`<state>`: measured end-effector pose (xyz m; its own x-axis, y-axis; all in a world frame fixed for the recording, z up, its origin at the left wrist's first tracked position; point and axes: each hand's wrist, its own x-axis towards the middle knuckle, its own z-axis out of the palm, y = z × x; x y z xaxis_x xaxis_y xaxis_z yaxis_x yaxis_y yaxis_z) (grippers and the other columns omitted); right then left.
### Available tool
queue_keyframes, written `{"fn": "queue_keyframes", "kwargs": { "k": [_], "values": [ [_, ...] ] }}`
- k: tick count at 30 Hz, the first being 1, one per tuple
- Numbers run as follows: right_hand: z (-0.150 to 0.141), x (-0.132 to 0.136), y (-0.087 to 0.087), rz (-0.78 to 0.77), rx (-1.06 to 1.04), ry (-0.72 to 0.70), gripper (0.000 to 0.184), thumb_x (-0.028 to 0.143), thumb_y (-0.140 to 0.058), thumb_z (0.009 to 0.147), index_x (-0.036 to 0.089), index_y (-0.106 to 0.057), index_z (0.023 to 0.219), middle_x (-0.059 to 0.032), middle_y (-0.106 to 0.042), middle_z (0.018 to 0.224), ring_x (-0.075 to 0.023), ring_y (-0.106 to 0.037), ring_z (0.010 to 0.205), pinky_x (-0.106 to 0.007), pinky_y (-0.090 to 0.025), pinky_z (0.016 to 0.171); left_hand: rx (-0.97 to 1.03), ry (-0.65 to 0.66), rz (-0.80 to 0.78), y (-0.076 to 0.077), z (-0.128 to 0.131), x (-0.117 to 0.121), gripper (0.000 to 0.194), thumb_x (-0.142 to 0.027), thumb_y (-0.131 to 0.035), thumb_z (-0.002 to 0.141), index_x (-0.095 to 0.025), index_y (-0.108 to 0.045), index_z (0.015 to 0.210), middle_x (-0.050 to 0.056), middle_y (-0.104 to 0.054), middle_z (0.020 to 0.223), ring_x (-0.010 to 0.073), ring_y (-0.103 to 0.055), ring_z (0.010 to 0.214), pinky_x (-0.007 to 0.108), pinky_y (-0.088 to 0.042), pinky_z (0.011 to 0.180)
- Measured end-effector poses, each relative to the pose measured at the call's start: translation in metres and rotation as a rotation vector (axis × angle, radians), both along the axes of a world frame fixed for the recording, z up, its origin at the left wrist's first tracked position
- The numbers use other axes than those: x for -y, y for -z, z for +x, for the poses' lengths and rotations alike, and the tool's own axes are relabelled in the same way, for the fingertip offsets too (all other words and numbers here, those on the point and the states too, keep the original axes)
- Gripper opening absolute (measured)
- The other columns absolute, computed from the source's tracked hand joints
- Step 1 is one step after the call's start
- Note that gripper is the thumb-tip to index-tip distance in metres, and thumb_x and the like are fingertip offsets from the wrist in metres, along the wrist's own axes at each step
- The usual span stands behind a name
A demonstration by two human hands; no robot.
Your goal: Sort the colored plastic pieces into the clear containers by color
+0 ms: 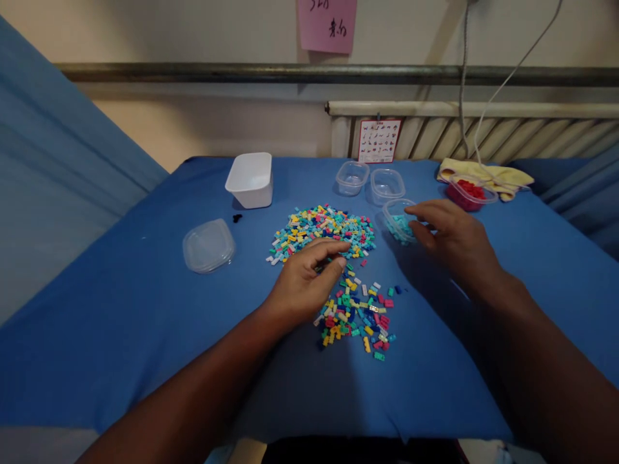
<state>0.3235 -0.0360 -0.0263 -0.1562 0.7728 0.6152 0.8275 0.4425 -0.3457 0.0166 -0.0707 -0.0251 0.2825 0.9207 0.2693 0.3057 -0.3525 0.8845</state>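
Note:
My left hand [309, 277] hovers at the near edge of a large heap of small mixed-colour toy bricks [322, 229]. Its fingers are loosely bent, with a narrow gap between thumb and forefinger and nothing visible in it. Closer to me lies a looser scatter of bricks [358, 316], partly behind that hand. My right hand [454, 241] is at the right side of a clear plastic tub of turquoise bricks [399, 227]. Thumb and forefinger stand apart over its rim; no brick shows between them. Whether the fingertips touch the tub, I cannot tell.
Two clear tubs [352, 179] [387, 185] stand behind the heap. A tub of red bricks [469, 193] sits by a yellow cloth [503, 174] at back right. To the left are a white container [250, 180], clear lids [209, 246] and a small black object [236, 218].

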Motion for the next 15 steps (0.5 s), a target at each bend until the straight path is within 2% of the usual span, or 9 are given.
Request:
{"fn": "queue_keyframes", "kwargs": {
  "k": [2, 4, 8, 10, 12, 15],
  "values": [
    [-0.002, 0.003, 0.002, -0.001, 0.021, -0.009, 0.026, 0.022, -0.066, 0.104, 0.027, -0.083, 0.124, -0.0119, -0.081, 0.121, -0.0322, -0.077, 0.106, -0.05, -0.063, 0.092, -0.047, -0.029, 0.084, -0.003, -0.007, -0.004, 0.025, -0.027, -0.07, 0.104, -0.022, -0.083, 0.124, 0.009, -0.079, 0.125, 0.0236, -0.072, 0.123, 0.042, -0.055, 0.113],
    [-0.011, 0.011, 0.0, -0.03, 0.013, -0.101, 0.025, 0.022, -0.065, 0.106, 0.029, -0.083, 0.122, -0.0109, -0.082, 0.118, -0.0318, -0.076, 0.106, -0.049, -0.062, 0.093, -0.084, -0.089, 0.144, -0.007, -0.015, -0.008, 0.024, -0.028, -0.068, 0.105, -0.023, -0.083, 0.123, 0.008, -0.08, 0.122, 0.0234, -0.073, 0.119, 0.042, -0.056, 0.111],
    [-0.033, 0.032, -0.003, -0.253, 0.057, -0.52, 0.023, 0.019, -0.063, 0.108, 0.029, -0.084, 0.114, -0.0073, -0.08, 0.103, -0.0255, -0.074, 0.094, -0.039, -0.059, 0.083, -0.099, -0.275, 0.172, -0.011, -0.034, -0.021, 0.024, -0.033, -0.069, 0.104, -0.023, -0.084, 0.118, 0.007, -0.08, 0.12, 0.0249, -0.073, 0.114, 0.041, -0.058, 0.105],
    [-0.039, 0.039, -0.001, -0.345, 0.122, -0.643, 0.022, 0.018, -0.064, 0.107, 0.027, -0.084, 0.108, -0.0052, -0.076, 0.093, -0.0215, -0.07, 0.084, -0.034, -0.055, 0.074, -0.064, -0.351, 0.159, -0.012, -0.042, -0.027, 0.023, -0.035, -0.071, 0.102, -0.023, -0.085, 0.116, 0.007, -0.08, 0.119, 0.0252, -0.074, 0.111, 0.04, -0.059, 0.101],
    [-0.042, 0.042, 0.0, -0.393, 0.176, -0.681, 0.022, 0.017, -0.063, 0.107, 0.026, -0.083, 0.104, -0.0044, -0.073, 0.088, -0.0198, -0.067, 0.08, -0.031, -0.051, 0.07, -0.033, -0.391, 0.149, -0.011, -0.048, -0.032, 0.023, -0.035, -0.073, 0.101, -0.023, -0.086, 0.116, 0.007, -0.081, 0.117, 0.0249, -0.075, 0.109, 0.039, -0.059, 0.098],
    [-0.04, 0.042, 0.001, -0.436, 0.25, -0.678, 0.02, 0.017, -0.062, 0.108, 0.024, -0.081, 0.106, -0.005, -0.072, 0.09, -0.0205, -0.067, 0.082, -0.032, -0.051, 0.072, -0.029, -0.399, 0.157, -0.01, -0.051, -0.036, 0.022, -0.033, -0.072, 0.101, -0.023, -0.086, 0.116, 0.007, -0.081, 0.115, 0.0239, -0.075, 0.108, 0.037, -0.059, 0.096]
  ]
}}
